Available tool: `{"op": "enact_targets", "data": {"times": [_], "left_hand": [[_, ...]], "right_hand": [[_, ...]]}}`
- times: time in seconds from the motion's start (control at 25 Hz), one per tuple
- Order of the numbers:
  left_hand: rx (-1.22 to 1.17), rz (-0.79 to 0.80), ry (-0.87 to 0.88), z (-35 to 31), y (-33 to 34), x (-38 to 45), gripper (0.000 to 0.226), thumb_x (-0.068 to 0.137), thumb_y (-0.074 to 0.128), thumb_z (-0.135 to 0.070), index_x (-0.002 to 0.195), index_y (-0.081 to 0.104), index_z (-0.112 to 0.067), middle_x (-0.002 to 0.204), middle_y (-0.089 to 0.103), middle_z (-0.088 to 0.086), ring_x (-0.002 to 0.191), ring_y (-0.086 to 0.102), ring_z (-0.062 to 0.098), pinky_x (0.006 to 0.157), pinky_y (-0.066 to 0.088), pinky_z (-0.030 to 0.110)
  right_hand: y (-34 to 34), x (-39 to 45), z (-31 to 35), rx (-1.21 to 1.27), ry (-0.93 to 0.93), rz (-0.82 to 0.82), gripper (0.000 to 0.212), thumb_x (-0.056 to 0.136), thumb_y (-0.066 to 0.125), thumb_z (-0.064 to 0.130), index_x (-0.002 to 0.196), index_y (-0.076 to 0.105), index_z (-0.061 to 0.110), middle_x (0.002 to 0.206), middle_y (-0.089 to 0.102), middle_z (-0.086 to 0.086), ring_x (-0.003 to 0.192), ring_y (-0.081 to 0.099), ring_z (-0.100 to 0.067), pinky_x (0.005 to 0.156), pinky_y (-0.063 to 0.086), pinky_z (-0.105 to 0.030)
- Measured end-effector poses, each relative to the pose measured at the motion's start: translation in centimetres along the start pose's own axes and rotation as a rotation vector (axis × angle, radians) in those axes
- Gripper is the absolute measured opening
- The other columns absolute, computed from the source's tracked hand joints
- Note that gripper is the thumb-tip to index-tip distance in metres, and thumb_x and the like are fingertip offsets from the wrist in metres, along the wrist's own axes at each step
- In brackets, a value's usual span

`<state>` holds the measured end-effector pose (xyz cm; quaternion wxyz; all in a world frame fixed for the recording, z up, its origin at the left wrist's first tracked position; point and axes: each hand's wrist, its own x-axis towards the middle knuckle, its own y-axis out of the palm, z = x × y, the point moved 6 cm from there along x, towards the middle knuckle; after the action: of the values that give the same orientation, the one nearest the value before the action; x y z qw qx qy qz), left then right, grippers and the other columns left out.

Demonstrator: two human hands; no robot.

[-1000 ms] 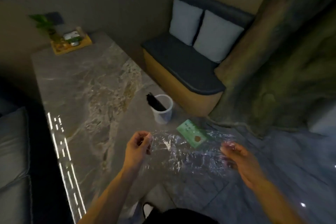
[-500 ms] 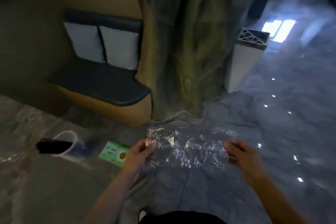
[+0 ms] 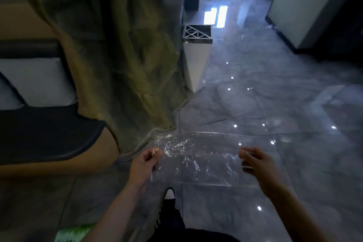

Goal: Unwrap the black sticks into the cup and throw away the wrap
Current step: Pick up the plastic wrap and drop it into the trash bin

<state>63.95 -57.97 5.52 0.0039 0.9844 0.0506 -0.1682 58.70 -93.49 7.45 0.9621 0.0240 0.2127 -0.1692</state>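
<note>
A clear, crinkled plastic wrap (image 3: 198, 160) is stretched flat between my two hands at waist height above the floor. My left hand (image 3: 144, 165) pinches its left edge. My right hand (image 3: 255, 164) pinches its right edge. The wrap looks empty. The cup and the black sticks are out of view. A white square bin (image 3: 196, 59) with a patterned dark open top stands on the floor ahead, beyond the wrap.
A large rock-textured pillar (image 3: 117, 55) rises at left of centre. A dark bench seat (image 3: 49, 133) with pale cushions lies at far left. Glossy grey floor tiles (image 3: 275, 114) spread ahead and right. A green blur (image 3: 72, 233) sits at the bottom left. My shoe (image 3: 170, 197) shows below.
My view has swung right, away from the table; the cup with black sticks and the green card have left the frame. The bin is now nearer. Both hands still hold the wrap.
</note>
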Motion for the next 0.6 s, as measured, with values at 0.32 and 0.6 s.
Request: {"op": "enact_targets", "data": {"times": [0.32,0.6], "left_hand": [[-0.019,0.084,-0.025,-3.6,-2.2,12.5,0.011,0.091,0.064,-0.011,0.081,0.069,-0.013,0.071,0.062,0.006,0.055,0.050,0.008,0.049,0.043,0.015],[0.024,0.155,-0.033,-6.3,-2.6,20.6,0.021,0.089,0.066,-0.009,0.075,0.075,-0.022,0.076,0.072,0.005,0.062,0.057,0.013,0.060,0.044,0.027]], "right_hand": [[6.4,6.3,3.9,0.014,0.013,-0.051,0.022,0.084,0.067,0.013,0.096,0.065,-0.005,0.081,0.066,-0.013,0.072,0.063,-0.023,0.070,0.050,-0.034],[9.6,10.1,6.2,0.030,-0.009,-0.108,0.030,0.076,0.072,0.022,0.094,0.068,-0.001,0.084,0.069,-0.012,0.077,0.064,-0.025,0.075,0.053,-0.037]]}}
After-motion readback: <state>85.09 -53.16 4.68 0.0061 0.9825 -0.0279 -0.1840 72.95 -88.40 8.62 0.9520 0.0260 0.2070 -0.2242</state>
